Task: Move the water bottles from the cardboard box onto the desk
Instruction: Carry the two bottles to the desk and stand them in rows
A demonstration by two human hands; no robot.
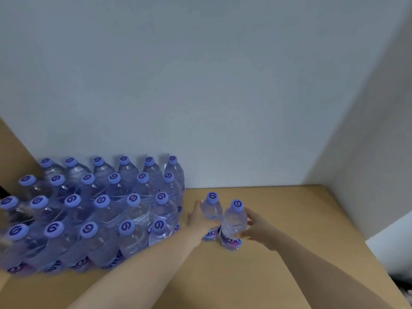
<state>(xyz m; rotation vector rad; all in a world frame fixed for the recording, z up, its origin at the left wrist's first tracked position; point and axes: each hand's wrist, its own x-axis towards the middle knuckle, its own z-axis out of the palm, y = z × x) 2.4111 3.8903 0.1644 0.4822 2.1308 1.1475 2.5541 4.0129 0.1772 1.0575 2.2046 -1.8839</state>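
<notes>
Bottles both upright on the tabletop [278, 264], at 3 o'clock of the big pack [89, 215]: left hand [200, 219] wrapped round left bottle [211, 210], right hand [256, 228] curled round right bottle [234, 221]. Better to seat each base flat, slide snug against the pack, then let go gently, no knocking neighbours.

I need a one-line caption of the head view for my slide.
Each hand (left, right) grips an upright bottle (left, right) on the desk, beside rows of bottles.
</notes>
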